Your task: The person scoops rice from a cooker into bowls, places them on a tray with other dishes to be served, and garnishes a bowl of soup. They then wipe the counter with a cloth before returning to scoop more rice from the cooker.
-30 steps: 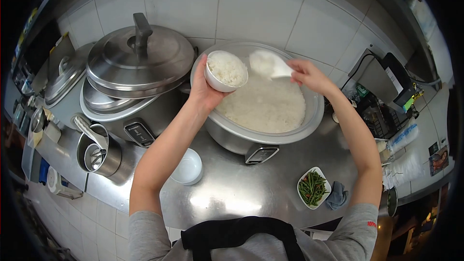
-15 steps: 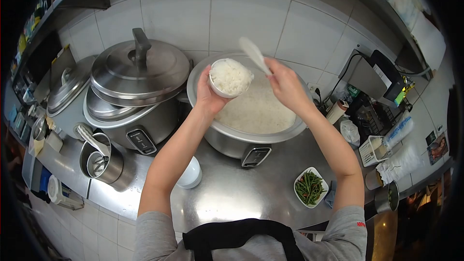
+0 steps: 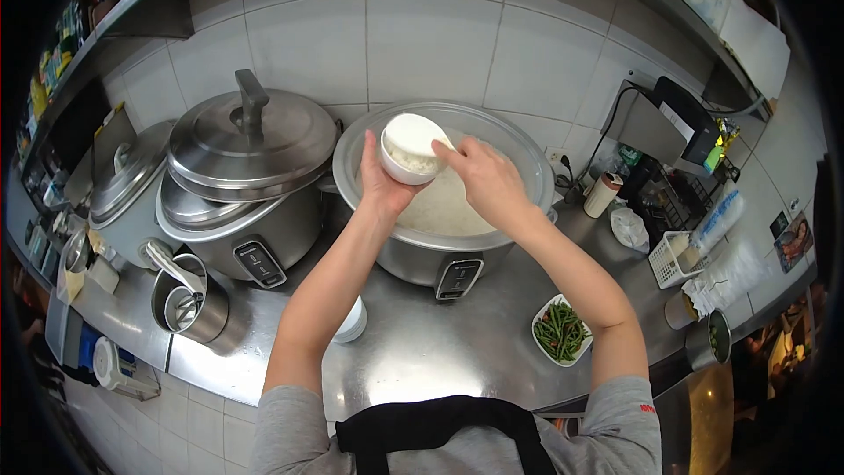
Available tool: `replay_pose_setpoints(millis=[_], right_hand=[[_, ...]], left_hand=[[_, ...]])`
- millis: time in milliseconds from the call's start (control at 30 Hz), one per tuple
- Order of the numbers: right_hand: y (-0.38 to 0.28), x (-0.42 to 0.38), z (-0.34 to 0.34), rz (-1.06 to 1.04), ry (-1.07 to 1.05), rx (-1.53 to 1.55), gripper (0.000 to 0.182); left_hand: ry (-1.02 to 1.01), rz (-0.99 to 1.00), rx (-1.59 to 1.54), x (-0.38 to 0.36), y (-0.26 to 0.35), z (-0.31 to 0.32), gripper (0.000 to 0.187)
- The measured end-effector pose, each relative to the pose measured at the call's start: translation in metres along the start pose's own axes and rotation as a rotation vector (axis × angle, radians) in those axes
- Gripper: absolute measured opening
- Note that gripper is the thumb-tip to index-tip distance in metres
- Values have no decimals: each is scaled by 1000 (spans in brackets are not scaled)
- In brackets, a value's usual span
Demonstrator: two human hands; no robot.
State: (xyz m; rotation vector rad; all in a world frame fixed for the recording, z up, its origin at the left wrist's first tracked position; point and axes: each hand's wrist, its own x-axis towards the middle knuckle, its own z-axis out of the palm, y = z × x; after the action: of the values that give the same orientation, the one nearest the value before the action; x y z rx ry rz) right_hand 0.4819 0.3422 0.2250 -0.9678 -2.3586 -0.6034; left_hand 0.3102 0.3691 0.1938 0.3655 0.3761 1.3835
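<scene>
My left hand (image 3: 383,185) holds a small white bowl (image 3: 403,171) of rice from below and the left side, over the open rice cooker (image 3: 352,180). In my right hand (image 3: 483,178) is a white rice paddle (image 3: 414,135), its broad blade lying over the top of the rice in the bowl. The blade covers much of that rice. Below the bowl, the cooker holds a wide bed of white rice (image 3: 450,207).
Left of the cooker stands another with a stacked metal lid (image 3: 246,136). A steel container (image 3: 192,310) is at the left. White bowls (image 3: 352,324) sit near my left forearm, a dish of green beans (image 3: 561,332) near my right. A white basket (image 3: 673,257) stands farther right.
The paddle has come down and left from above the cooker onto the rice in the bowl. My right hand has moved closer to my left. The whole view has shifted slightly.
</scene>
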Motion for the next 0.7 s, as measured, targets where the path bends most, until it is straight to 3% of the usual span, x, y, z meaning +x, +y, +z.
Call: replay_pose_setpoints(millis=[33,100,133,200,267,367,400,467,500,567,667,700], right_hand=[[4,-2,4,7,4,-1,50],[16,-7,19,590,187,856,50],[17,-12,24,591,190,852,50],[10,-22,29,929,13,1564,49],[-4,-21,34,917,26,1539,45],[-17,-18,38,211,445,381,39],[-18,-18,28,216,446,381,39],[-17,-18,10,295,115,425,43],[-13,-19,7,294,118,427,43],[-8,-20,2,684,201,948,46],[-25,-28,18,573,280,940,47],[-28,-24,16,269,466,497,46]], left_hand=[[45,-9,-25,-4,0,3,72],[-44,11,-14,-1,0,-1,75],[-126,34,-17,0,-2,-3,77],[-117,50,-26,3,-4,-3,74],[-108,65,-35,7,-5,2,70],[-94,143,74,13,-10,1,68],[-93,142,97,13,-10,2,68],[-90,142,123,7,-9,1,68],[-103,137,94,2,-7,1,69],[-114,134,63,-5,-4,1,69],[-154,133,49,-12,-7,2,70],[-154,111,55,-14,-9,3,70]])
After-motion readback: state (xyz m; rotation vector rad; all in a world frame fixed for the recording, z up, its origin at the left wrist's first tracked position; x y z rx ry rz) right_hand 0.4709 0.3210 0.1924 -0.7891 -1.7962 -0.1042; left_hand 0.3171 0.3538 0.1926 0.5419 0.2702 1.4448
